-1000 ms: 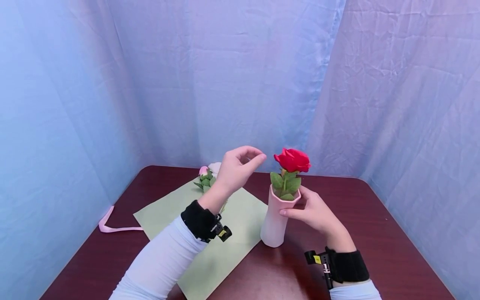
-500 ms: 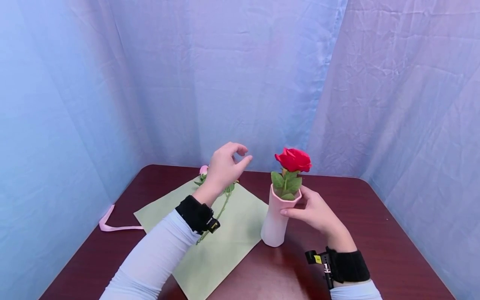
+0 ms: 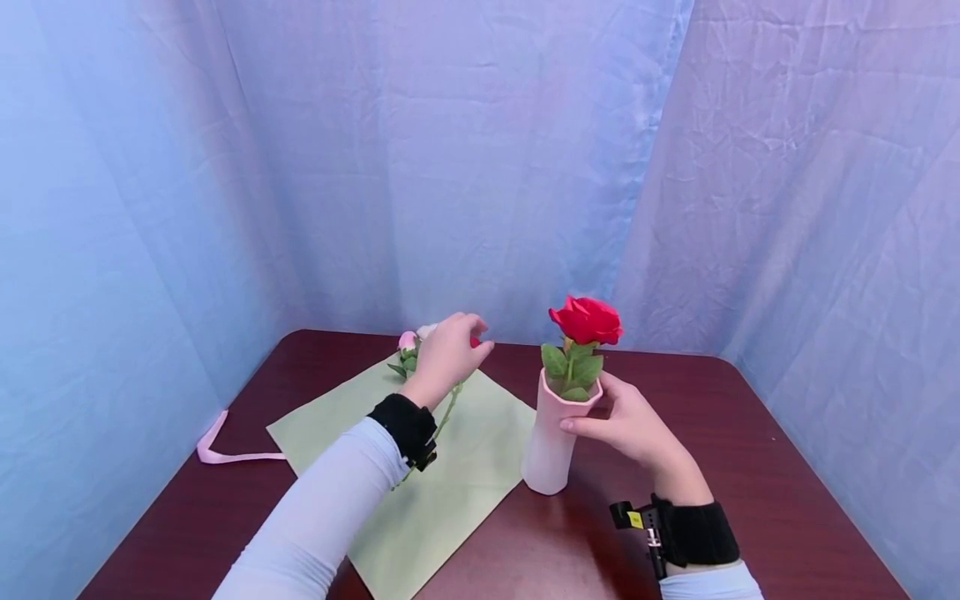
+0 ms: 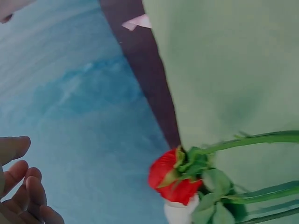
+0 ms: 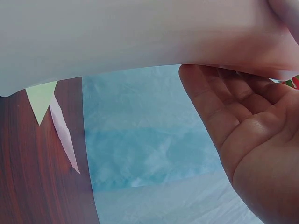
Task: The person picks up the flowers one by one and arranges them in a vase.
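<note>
My right hand (image 3: 637, 425) grips a pink-to-white vase (image 3: 549, 454) near its rim, fingers behind and thumb in front. Out of the vase rises a red rose (image 3: 587, 320) with green leaves. My left hand (image 3: 448, 354) holds nothing; its fingers are loosely bent, above the far corner of the green sheet. Below it lie several flowers: a second red rose (image 4: 172, 179), a white bloom (image 4: 180, 213) and a pink bud (image 3: 407, 340). In the left wrist view, the left fingers (image 4: 36, 191) are apart from the blooms. The left arm partly hides the stems in the head view.
The pale green wrapping sheet (image 3: 465, 483) lies flat on the dark red-brown table (image 3: 720, 433), left of the vase. A pink ribbon (image 3: 232, 457) sticks out beyond the sheet's left side. Blue-lilac cloth (image 3: 480, 167) hangs around the table's back and sides.
My left hand moves left away from the vased rose, then sinks toward the lying flowers. The right hand and vase stay put.
</note>
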Available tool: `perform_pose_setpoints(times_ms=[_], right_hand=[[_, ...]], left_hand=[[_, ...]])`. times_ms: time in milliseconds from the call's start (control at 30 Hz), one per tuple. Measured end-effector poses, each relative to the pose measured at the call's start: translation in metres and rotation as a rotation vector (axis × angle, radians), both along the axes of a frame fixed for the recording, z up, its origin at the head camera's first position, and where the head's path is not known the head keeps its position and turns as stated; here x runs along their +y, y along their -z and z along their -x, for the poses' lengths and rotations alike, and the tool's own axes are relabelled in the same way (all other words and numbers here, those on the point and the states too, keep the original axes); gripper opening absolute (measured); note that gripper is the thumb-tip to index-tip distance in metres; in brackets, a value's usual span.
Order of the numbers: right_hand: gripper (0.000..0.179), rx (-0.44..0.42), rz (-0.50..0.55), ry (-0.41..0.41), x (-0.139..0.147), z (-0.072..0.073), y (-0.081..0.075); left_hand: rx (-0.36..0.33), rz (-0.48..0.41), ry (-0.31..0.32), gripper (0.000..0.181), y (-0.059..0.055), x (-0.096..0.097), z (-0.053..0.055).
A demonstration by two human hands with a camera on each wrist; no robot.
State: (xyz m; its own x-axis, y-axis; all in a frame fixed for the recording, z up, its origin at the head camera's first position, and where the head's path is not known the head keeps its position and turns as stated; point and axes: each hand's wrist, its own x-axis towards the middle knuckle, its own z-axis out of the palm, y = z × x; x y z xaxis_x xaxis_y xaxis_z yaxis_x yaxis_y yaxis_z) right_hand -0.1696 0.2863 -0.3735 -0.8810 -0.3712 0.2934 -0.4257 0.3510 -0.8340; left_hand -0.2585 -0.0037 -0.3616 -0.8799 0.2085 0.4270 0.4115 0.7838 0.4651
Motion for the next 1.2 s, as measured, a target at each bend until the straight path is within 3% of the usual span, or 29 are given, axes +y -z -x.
perform_pose_setpoints(times_ms=[133, 367, 567, 1033, 1200], right_hand=[[0.058, 0.003, 0.004, 0.000, 0.000, -0.001, 0.000], [0.058, 0.002, 0.016, -0.011, -0.001, -0.002, 0.000], [0.057, -0.003, 0.015, -0.006, -0.001, -0.005, 0.000], [0.056, 0.008, -0.002, -0.002, -0.001, -0.007, 0.001], [0.056, 0.004, 0.005, 0.007, -0.001, -0.009, -0.002]], left_hand=[[-0.083, 0.056, -0.026, 0.024, 0.012, 0.001, 0.006], [-0.138, 0.177, -0.086, 0.019, 0.032, 0.001, 0.016], [-0.244, 0.234, -0.140, 0.022, 0.048, 0.000, 0.023], [-0.346, 0.241, -0.173, 0.018, 0.062, -0.005, 0.025], [-0.371, 0.265, -0.163, 0.032, 0.065, -0.003, 0.029]])
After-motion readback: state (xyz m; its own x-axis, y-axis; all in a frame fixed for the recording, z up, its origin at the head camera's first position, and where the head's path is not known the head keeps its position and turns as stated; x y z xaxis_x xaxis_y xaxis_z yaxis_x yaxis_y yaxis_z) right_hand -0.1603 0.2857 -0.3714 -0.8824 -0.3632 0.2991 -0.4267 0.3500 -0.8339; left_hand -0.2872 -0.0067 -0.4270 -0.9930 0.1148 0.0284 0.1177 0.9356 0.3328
